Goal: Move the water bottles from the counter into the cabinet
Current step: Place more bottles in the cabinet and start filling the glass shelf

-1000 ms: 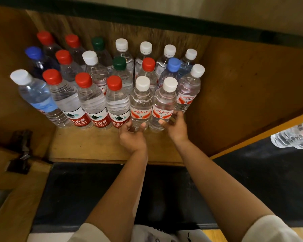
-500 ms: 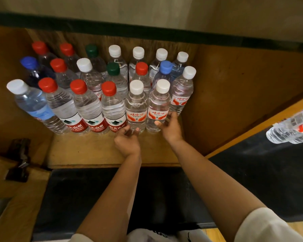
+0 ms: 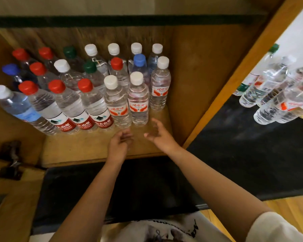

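Both hands hang just above the bare front strip of the cabinet shelf [image 3: 80,151], empty. The left hand [image 3: 119,145] has its fingers loosely curled around nothing, just short of the front row of bottles [image 3: 87,95]. The right hand [image 3: 160,135] is spread, fingers relaxed and parted, near the base of a white-capped bottle [image 3: 138,100] but not touching it.

The bottles stand upright in tight rows, filling the back and middle of the shelf. The front row runs from the left wall, where a blue-labelled bottle [image 3: 19,107] stands, past three red-capped ones to two white-capped ones. A further white-capped bottle [image 3: 160,84] sits one step back on the right. To the right of it a bare wedge of shelf remains up to the right wall [image 3: 199,75]. In front of the rows an open band of shelf runs the full width to the shelf's front edge.

Past the cabinet's slanted side panel [image 3: 234,81], more bottles [image 3: 276,95] stand clustered on the dark worktop [image 3: 243,137] at the far right, blurred, close to the frame edge. A metal hinge [image 3: 10,159] sits at the left, beside the shelf's front corner.
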The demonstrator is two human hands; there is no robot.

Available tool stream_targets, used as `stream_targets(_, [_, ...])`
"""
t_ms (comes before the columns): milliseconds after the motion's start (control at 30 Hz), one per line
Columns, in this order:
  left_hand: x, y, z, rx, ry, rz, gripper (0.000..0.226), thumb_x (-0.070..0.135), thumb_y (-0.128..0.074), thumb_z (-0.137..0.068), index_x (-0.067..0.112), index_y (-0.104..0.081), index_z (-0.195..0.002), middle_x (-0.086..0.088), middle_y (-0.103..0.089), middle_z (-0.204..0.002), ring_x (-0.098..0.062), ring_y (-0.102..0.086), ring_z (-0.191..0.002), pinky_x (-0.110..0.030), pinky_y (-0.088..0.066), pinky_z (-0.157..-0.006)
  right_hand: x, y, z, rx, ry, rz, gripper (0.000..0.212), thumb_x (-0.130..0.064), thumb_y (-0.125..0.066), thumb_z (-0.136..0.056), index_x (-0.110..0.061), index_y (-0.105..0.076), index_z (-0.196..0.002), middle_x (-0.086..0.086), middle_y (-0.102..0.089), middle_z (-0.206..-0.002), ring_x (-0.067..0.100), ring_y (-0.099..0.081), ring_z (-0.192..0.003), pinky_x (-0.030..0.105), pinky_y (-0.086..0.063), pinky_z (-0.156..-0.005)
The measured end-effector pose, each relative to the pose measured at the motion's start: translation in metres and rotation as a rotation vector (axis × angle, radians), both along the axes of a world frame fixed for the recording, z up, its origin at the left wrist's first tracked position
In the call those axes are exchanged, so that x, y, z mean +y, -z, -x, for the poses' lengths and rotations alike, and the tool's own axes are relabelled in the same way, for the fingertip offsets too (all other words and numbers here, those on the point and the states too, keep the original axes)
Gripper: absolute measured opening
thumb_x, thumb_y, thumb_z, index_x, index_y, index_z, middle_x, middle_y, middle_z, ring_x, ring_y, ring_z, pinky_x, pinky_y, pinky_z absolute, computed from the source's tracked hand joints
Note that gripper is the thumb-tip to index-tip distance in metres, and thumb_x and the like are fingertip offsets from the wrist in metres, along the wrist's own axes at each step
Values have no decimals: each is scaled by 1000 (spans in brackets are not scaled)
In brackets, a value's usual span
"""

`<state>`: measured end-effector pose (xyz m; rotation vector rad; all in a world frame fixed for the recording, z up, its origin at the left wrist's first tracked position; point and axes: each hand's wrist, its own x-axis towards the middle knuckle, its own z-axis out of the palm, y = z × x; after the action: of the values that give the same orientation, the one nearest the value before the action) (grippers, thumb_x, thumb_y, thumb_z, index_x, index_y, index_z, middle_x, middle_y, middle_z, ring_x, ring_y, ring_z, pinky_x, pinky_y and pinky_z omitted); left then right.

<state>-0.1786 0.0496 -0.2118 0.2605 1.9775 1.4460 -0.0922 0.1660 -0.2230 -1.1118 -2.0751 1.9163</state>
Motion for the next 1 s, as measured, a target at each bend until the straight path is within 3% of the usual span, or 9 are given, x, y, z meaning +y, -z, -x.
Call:
stream_targets(100, [0,-5,-22,-18,236,39,28,-1,-49,-90,16,-60,-109,3,-61,-93,-8,-58,-81,-23,-48,-68,1,0,-46,-46,-187,-24,46,-18,-60,-89,-21,-45,-132,-1,-48,-132,16,-45,-125,30,-38,-105])
stream_targets(233, [20,-10,-64,-15,567,150,26,6,-51,-92,29,-62,-94,6,-65,-84,-7,-57,-68,-19,-45,-62,21,-3,-117,-23,-233,-11,32,-6,-59,-89,-12,-55,-120,13,-60,-116,14,-57,-106,26,-45,-96])
stream_targets(467, [100,-3,-155,-19,917,191,20,15,-52,-92,32,-61,-98,11,-66,-86,0,-60,-72,-12,-47,-62,99,-4,-238,-140,38,-72,27,-8,-58,-90,-19,-56,-114,9,-65,-109,15,-61,-101,32,-47,-96])
stream_targets(533, [133,-1,-182,-29,944,156,19,13,-53,-92,26,-62,-102,10,-65,-86,0,-59,-69,-9,-45,-59,125,-5,-268,-143,168,-67,25,-5,-58,-89,-19,-56,-109,13,-66,-107,14,-60,-94,30,-48,-91])
stream_targets(633, [185,2,-217,-37,945,76,21,11,-55,-90,30,-61,-97,7,-64,-88,-2,-60,-73,-9,-45,-60,167,-13,-306,-147,343,-92,22,-2,-57,-89,-14,-58,-108,19,-66,-107,11,-59,-82,12,-46,-69])
stream_targets(667, [204,2,-226,-21,939,57,22,12,-55,-90,30,-61,-100,9,-64,-90,-2,-60,-76,-10,-45,-61,182,-16,-317,-146,397,-106,22,-3,-56,-89,-13,-58,-108,19,-66,-106,14,-59,-82,14,-46,-68])
stream_targets(733, [242,0,-241,25,888,6,30,13,-58,-88,22,-57,-117,9,-61,-97,-1,-58,-82,-14,-47,-68,211,-24,-332,-150,494,-142,20,-4,-55,-90,-14,-58,-108,18,-65,-105,21,-59,-89,26,-47,-73])
stream_targets(833, [295,-12,-254,115,739,-101,56,13,-65,-84,16,-40,-134,0,-50,-119,-7,-53,-98,-28,-46,-89,255,-39,-342,-101,652,-224,30,-5,-55,-90,-10,-52,-119,18,-60,-114,29,-59,-99,30,-48,-76])
stream_targets(1000, [367,-36,-261,258,613,-238,75,24,-68,-82,17,-25,-143,-7,-28,-144,-17,-31,-133,-33,-29,-111,321,-62,-338,-33,817,-415,62,-13,-68,-82,-8,-35,-134,9,-47,-130,23,-49,-118,38,-44,-100])
